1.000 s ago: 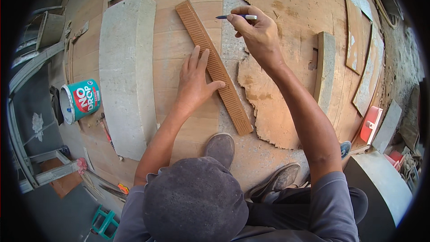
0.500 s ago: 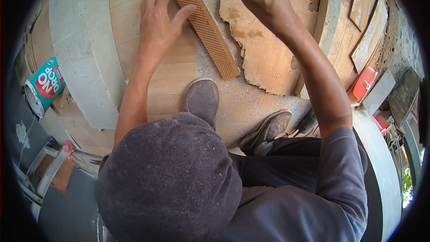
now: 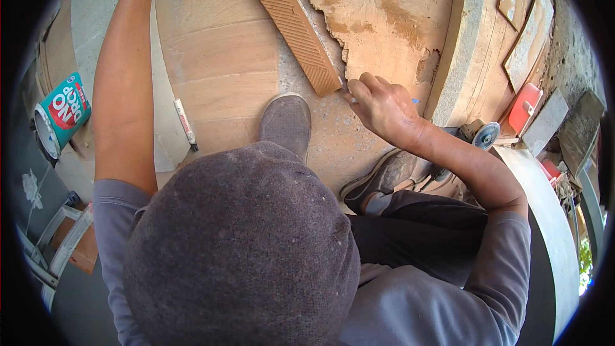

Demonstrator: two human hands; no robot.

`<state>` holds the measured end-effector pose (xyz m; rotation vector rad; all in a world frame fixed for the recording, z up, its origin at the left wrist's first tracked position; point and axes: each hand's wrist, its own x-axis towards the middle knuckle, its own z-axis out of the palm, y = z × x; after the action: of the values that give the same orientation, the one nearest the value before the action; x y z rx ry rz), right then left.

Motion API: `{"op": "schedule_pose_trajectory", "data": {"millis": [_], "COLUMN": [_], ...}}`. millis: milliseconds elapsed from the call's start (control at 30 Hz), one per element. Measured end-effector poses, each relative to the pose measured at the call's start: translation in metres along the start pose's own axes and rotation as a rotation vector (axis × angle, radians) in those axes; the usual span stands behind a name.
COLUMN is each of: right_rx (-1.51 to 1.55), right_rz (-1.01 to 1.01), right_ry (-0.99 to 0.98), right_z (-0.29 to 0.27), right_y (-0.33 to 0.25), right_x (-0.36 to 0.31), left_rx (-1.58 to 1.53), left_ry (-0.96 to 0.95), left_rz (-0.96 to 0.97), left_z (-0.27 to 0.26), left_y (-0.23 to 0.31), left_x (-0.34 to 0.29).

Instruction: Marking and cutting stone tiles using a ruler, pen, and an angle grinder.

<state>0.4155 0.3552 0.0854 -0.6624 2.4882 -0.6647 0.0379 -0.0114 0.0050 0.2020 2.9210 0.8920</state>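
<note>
Curled fingers gave the person's right hand (image 3: 384,112) a small, drawn-in shape, with a tiny pale thing (image 3: 349,97) at their tips and a blue speck (image 3: 416,100) beyond the knuckles; whether these were two ends of one slim object, or whether the hand was gripping anything at all, could not be told. Such a tight curl seemed better suited to something thin than to something broad. Just to the left of those fingertips lay the lower end of a brown plank (image 3: 295,32), its face cut with fine slanting grooves; hand and wood looked very near, perhaps with a narrow gap between them. From there the plank ran up and leftward, out past the upper edge of the view. It rested flat on the floor (image 3: 218,57), broad side up, so its own weight probably kept it steady, and no hand was on the part that showed. To its right lay a ragged sheet of wood (image 3: 371,6). Over on the left, the person's left forearm (image 3: 122,90) stretched upward across a pale grey slab (image 3: 86,0), but the left hand was beyond the frame, its grip unknown. A white marker (image 3: 184,125) with a dark cap lay by the slab's right edge, apart from the right hand. One grey shoe (image 3: 286,128) stood below the plank's end, likely set for balance.
</note>
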Motion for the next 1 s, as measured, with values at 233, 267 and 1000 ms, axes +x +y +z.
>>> {"op": "schedule_pose_trajectory", "data": {"millis": [233,267,1000], "right_rx": [-0.149,-0.159,-0.154], "right_rz": [-0.103,-0.108,-0.151], "right_ry": [0.013,0.015,0.042], "right_z": [0.036,0.038,0.049], "right_y": [0.007,0.009,0.015], "right_x": [-0.002,-0.001,0.005], "left_rx": [-0.157,-0.294,-0.311], "left_ry": [-0.130,-0.154,-0.189], "left_rz": [-0.034,-0.078,-0.139], "left_z": [-0.006,-0.005,-0.011], "left_y": [-0.009,-0.008,0.000], "left_x": [0.014,0.013,0.013]}}
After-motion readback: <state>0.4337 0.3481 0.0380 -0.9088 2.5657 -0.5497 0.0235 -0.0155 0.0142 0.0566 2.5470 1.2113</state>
